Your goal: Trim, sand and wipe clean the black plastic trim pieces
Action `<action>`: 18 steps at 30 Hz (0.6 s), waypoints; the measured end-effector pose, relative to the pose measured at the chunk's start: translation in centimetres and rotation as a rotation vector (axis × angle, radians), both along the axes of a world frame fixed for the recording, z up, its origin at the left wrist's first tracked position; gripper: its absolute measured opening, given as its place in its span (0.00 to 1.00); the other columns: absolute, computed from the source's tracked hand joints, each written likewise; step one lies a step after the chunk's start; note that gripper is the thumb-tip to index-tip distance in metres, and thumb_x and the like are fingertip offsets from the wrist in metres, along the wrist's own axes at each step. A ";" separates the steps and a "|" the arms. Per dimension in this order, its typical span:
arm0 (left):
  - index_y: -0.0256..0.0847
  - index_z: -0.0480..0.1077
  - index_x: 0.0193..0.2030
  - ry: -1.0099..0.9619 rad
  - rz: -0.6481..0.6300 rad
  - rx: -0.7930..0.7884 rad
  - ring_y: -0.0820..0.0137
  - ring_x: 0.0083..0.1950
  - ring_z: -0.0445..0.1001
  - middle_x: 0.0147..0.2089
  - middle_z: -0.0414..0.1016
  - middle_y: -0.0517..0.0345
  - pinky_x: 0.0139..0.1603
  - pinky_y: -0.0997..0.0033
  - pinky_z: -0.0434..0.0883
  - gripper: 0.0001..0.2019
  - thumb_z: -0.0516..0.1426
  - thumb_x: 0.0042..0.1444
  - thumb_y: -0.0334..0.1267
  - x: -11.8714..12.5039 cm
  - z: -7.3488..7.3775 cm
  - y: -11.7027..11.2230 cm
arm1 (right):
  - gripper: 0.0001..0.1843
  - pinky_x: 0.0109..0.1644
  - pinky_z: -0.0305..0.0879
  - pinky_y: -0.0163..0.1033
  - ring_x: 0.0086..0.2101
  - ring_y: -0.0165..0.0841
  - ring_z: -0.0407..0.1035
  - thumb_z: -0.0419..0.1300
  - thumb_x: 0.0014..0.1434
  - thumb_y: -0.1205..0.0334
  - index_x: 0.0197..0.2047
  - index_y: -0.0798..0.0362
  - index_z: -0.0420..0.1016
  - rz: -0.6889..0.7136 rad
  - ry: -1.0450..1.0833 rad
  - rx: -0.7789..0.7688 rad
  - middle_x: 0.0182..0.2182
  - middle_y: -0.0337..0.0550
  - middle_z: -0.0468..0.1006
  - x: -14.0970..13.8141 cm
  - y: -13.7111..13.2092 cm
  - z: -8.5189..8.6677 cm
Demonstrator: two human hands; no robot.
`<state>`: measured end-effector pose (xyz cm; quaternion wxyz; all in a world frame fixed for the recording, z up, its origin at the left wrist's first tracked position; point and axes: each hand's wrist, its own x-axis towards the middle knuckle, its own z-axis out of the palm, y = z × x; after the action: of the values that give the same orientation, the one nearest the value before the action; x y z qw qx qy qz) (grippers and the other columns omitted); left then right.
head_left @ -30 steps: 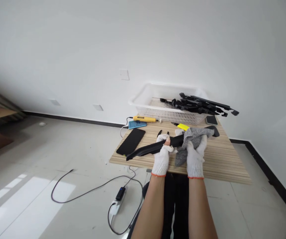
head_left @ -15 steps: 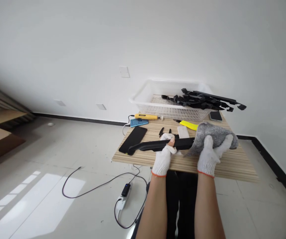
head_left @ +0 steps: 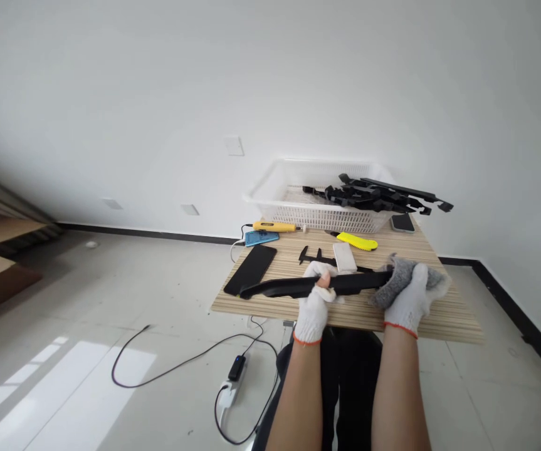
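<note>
A long black plastic trim piece lies crosswise over the table's front part. My left hand, in a white knit glove with an orange cuff, is closed around its middle, one bare fingertip showing on top. At the right end, my gloved right hand grips a grey felt cloth wrapped over the piece, so that end is hidden. Just beyond the left hand are a black caliper and a small white block. A black phone rests near the piece's left end.
A white plastic basket with several black plastic parts stands against the wall; some overhang its right side. Before it lie a yellow corded tool, a blue device, a yellow utility knife and another phone. Cables run across the floor.
My right hand has moved right and slightly toward me with the cloth, which is more bunched up and uncovers more of the black piece. My left hand keeps its hold.
</note>
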<state>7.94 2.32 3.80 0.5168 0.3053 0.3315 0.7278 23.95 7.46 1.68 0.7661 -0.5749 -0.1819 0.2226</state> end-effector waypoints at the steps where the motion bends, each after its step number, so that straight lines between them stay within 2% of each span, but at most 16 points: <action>1: 0.42 0.63 0.29 -0.012 0.036 -0.009 0.77 0.20 0.63 0.24 0.65 0.65 0.19 0.77 0.62 0.18 0.65 0.52 0.49 -0.3 -0.1 0.0 | 0.46 0.70 0.64 0.50 0.65 0.38 0.65 0.61 0.60 0.46 0.75 0.49 0.47 -0.003 0.041 0.034 0.70 0.50 0.61 0.2 0.2 -0.1; 3: 0.42 0.64 0.28 -0.024 0.086 -0.031 0.76 0.22 0.65 0.26 0.67 0.63 0.19 0.77 0.62 0.17 0.65 0.50 0.49 -0.9 -0.4 0.0 | 0.38 0.68 0.66 0.49 0.61 0.37 0.69 0.64 0.57 0.47 0.67 0.51 0.60 -0.024 0.093 0.078 0.64 0.48 0.69 0.4 0.6 -0.2; 5: 0.42 0.66 0.29 -0.035 0.113 -0.049 0.75 0.23 0.67 0.28 0.68 0.62 0.19 0.77 0.63 0.15 0.66 0.49 0.47 -1.3 -0.8 0.1 | 0.27 0.66 0.69 0.49 0.54 0.37 0.73 0.66 0.56 0.49 0.55 0.52 0.69 -0.032 0.132 0.113 0.53 0.43 0.77 0.4 1.1 -0.2; 8: 0.42 0.67 0.30 -0.061 0.137 -0.062 0.75 0.23 0.67 0.28 0.69 0.61 0.18 0.78 0.62 0.14 0.66 0.47 0.46 -1.5 -1.0 0.3 | 0.15 0.59 0.74 0.49 0.45 0.36 0.76 0.64 0.56 0.53 0.43 0.52 0.71 -0.035 0.221 0.202 0.41 0.39 0.78 0.4 2.1 0.3; 12: 0.41 0.66 0.30 -0.133 0.168 -0.071 0.75 0.22 0.66 0.27 0.67 0.63 0.14 0.80 0.59 0.13 0.64 0.46 0.45 -1.8 -0.4 0.4 | 0.12 0.60 0.73 0.47 0.47 0.36 0.77 0.62 0.57 0.56 0.42 0.53 0.75 -0.022 0.284 0.282 0.42 0.41 0.80 1.0 3.0 0.8; 15: 0.40 0.66 0.30 -0.187 0.215 -0.092 0.75 0.24 0.68 0.29 0.68 0.63 0.13 0.82 0.58 0.13 0.64 0.42 0.42 -2.1 0.4 0.4 | 0.15 0.64 0.70 0.47 0.51 0.36 0.76 0.58 0.61 0.52 0.44 0.52 0.78 0.089 0.355 0.324 0.46 0.44 0.81 1.9 3.1 1.1; 18: 0.40 0.67 0.32 -0.220 0.245 -0.159 0.74 0.26 0.70 0.31 0.69 0.62 0.13 0.82 0.59 0.13 0.64 0.41 0.41 -2.1 0.9 0.5 | 0.16 0.64 0.70 0.45 0.53 0.34 0.75 0.53 0.63 0.51 0.44 0.51 0.77 0.147 0.431 0.398 0.48 0.41 0.79 2.2 2.5 1.7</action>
<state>5.81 2.85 4.74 0.4800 0.1394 0.3640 0.7859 26.14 9.94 3.40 0.8664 -0.3384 -0.0962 0.3545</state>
